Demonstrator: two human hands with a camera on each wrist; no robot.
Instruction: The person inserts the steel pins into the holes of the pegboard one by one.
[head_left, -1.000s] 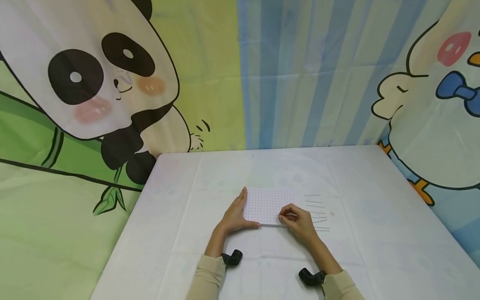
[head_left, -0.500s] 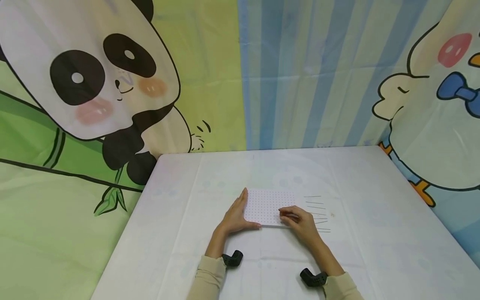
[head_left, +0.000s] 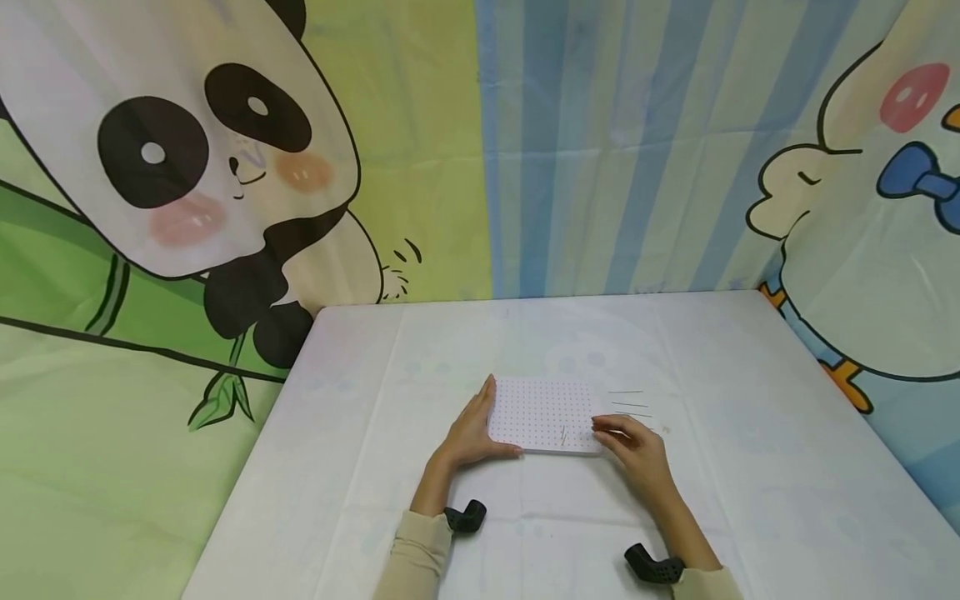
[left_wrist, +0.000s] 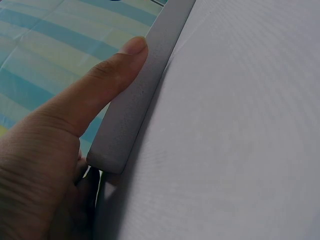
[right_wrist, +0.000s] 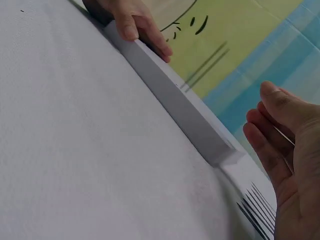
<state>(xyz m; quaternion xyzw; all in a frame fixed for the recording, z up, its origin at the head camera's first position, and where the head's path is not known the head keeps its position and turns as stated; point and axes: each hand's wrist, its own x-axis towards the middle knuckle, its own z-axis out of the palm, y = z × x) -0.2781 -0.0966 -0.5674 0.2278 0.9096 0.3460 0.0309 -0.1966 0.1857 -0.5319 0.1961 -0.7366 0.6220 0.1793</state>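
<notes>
A white board [head_left: 532, 408] with a grid of small holes lies on the white-covered table. My left hand [head_left: 471, 433] braces its near left corner, fingers straight along the left edge. The left thumb [left_wrist: 107, 75] presses on the board's front side in the left wrist view. Two thin metal pins [right_wrist: 205, 65] stand up from the board, slightly tilted, near its front right part. My right hand [head_left: 636, 454] hovers by the board's right edge, fingers loosely bent; in the right wrist view nothing shows between thumb and fingertips.
Several thin loose pins [head_left: 630, 405] lie on the table right of the board, some hidden behind my right hand. A black wrist camera [head_left: 467, 517] sits on the left wrist, another [head_left: 654, 567] on the right. A printed curtain [head_left: 420, 150] hangs behind the table [head_left: 390, 367].
My right hand has let go of a pin and moved right, off the board's surface. Two standing pins now show where its fingertips were. My left hand has stayed in place.
</notes>
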